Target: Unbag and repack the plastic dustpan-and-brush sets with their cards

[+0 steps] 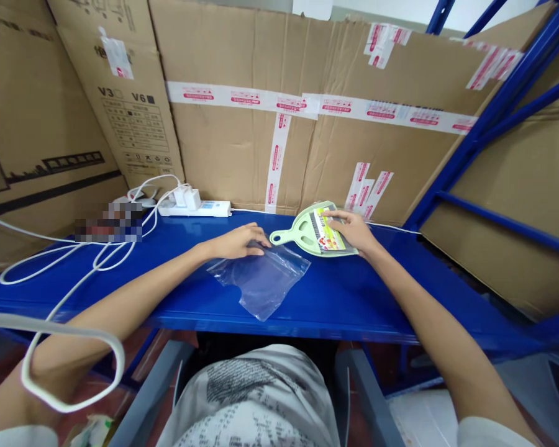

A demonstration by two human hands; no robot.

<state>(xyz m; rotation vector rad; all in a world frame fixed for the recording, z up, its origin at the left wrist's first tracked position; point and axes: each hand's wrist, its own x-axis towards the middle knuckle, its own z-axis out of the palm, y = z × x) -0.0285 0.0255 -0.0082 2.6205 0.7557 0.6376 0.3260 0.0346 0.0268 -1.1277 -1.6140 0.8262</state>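
A light green dustpan (302, 236) with a printed card (328, 234) and dark bristles in its pan lies over the blue table, its handle pointing left. My right hand (354, 230) grips the pan's wide right end, fingers over the card. A clear plastic bag (265, 282) lies flat on the table, below and left of the dustpan. Its upper edge is pinched by my left hand (245, 241), whose fingers are curled close to the tip of the dustpan handle. Part of the bag is under that hand.
A white power strip (207, 208) with plugs stands at the back left, and white cables (81, 245) trail from it, one looping over my left forearm. Cardboard walls (233, 149) enclose the blue table (354, 304). Blue metal bars (470, 149) rise at the right.
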